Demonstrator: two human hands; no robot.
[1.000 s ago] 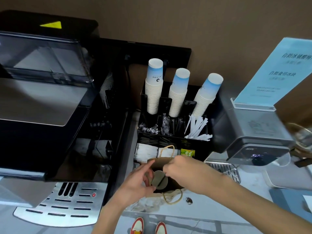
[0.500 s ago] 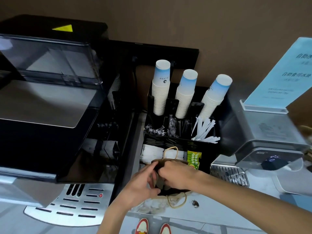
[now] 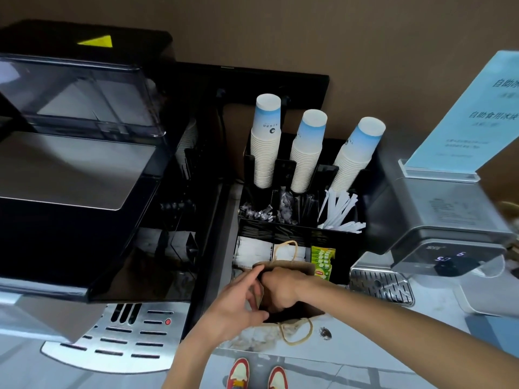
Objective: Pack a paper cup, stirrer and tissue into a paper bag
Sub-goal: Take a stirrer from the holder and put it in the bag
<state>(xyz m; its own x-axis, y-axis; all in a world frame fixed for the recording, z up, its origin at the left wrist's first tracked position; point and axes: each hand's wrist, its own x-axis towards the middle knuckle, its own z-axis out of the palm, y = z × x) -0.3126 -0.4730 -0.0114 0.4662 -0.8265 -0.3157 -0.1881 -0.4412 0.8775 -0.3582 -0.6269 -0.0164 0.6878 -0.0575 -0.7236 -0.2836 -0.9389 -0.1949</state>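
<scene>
Paper bag [image 3: 292,269] standing open at lower centre of frame, on the pale desk [image 3: 438,313] in front of the black organiser [image 3: 348,245]. Left hand [image 3: 238,304] on the bag's left rim, index finger stretched along the top edge, thumb low on the near side; grip pinched on the bag wall, likely to spread the mouth and stop the bag tipping. Right hand [image 3: 280,290] plunged into the opening, knuckles only showing; fingers hidden inside, so cannot tell if the grip is closed on anything or already loose. Paper cup not visible in the bag from this angle; probably being seated at the bottom, judged from hand depth. One bag handle [image 3: 286,249] upright at the far rim, other handle [image 3: 297,332] flopped onto the desk at the near side, out of the way of the mouth.

Supplies just beyond the bag for short reach: three cup stacks [image 3: 307,153] inverted at centre, wrapped stirrers [image 3: 341,211] fanned right of centre, white tissue packs [image 3: 252,251] just left of the far handle. Stirrer and tissue steps apparently still to do. Risk: thin bag folding under a one-sided pull.
</scene>
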